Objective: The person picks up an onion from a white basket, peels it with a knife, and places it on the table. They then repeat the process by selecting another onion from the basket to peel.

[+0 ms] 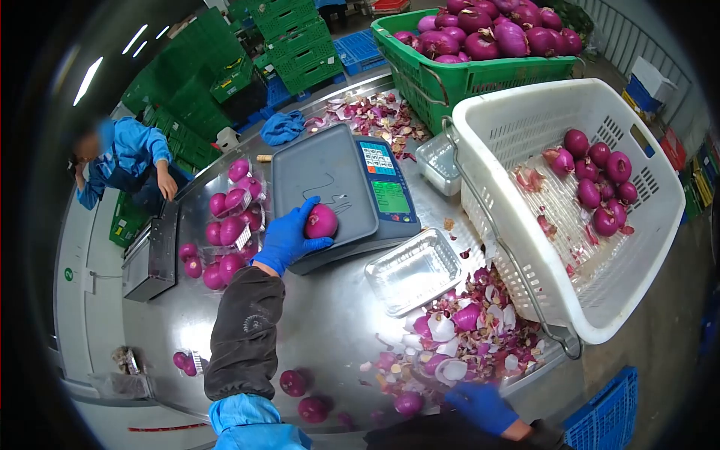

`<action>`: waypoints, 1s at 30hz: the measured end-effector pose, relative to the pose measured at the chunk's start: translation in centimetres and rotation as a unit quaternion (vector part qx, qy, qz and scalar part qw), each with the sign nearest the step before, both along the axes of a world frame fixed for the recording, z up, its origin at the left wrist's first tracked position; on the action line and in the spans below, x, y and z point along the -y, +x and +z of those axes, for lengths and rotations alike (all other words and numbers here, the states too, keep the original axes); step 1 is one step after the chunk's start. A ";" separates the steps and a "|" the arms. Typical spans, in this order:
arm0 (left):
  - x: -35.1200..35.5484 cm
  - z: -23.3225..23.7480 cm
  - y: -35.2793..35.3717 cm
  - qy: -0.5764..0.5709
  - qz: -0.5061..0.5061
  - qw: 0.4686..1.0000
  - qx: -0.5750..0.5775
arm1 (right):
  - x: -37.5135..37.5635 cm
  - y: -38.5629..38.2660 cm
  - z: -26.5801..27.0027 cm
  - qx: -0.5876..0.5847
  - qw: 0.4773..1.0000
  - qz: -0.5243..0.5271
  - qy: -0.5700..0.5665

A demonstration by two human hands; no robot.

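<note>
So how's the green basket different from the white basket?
The green basket is heaped above its rim with purple onions, but the white basket has just a smaller bunch. The white basket's bottom shows, with peel on it; onions hide the green basket's. Both hold onions!

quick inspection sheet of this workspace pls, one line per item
surface: metal table, littered with onion peelings in two areas
job's things: scale; empty clear tray beside it; packed onions; white basket with loose onions; green crate heaped with onions
clutter: the peelings; crumpled blue cloth near the scale
hands: both blue-gloved; left hand grips an onion at the scale's plate; right hand blurred by the peelings, grip unclear
cables: nothing seen
surroundings: co-worker in blue across the table; stacked green crates behind; blue crate at lower right
</note>
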State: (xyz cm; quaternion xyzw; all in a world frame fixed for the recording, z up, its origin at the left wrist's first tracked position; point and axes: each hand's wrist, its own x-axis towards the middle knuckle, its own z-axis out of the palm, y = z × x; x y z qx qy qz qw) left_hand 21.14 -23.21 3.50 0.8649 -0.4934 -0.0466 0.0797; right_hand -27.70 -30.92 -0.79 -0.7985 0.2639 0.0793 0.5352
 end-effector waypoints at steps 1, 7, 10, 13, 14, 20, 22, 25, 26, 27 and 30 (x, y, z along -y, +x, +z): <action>-0.1 -0.1 0.1 -0.010 -0.006 1.000 -0.001 | -0.2 0.4 0.4 -0.028 0.999 0.015 0.003; 0.0 0.0 0.9 -0.053 0.000 0.998 -0.035 | -2.1 1.3 0.1 -0.044 0.998 0.032 0.006; -0.5 -0.2 2.5 -0.109 0.026 0.984 -0.142 | -2.9 2.0 0.1 -0.004 1.000 0.014 -0.024; -3.9 1.4 2.1 -0.230 0.068 0.946 -0.220 | -3.4 1.9 -0.2 -0.011 1.000 -0.013 0.002; -6.1 2.2 1.6 -0.264 0.091 0.934 -0.223 | -3.3 1.9 -0.1 -0.021 1.000 -0.016 0.017; -28.0 3.7 -5.0 -0.324 0.313 0.859 -0.244 | -3.2 2.3 -0.7 0.000 0.999 0.031 -0.024; -35.0 2.1 -8.1 -0.283 0.427 0.833 -0.209 | -3.6 2.6 -1.0 0.021 0.999 0.049 -0.008; -41.6 -1.5 -12.1 -0.243 0.503 0.811 -0.177 | -4.6 3.7 -0.6 0.047 0.995 0.083 -0.014; -43.0 -2.9 -13.2 -0.235 0.510 0.806 -0.187 | -5.0 4.0 -0.5 0.042 0.994 0.095 -0.015; -43.5 -4.6 -14.3 -0.231 0.504 0.815 -0.169 | -5.4 4.4 -0.4 0.038 0.993 0.108 -0.016; -42.8 -7.7 -16.4 -0.134 0.523 0.827 -0.159 | -6.7 5.6 0.7 0.026 0.991 0.128 -0.030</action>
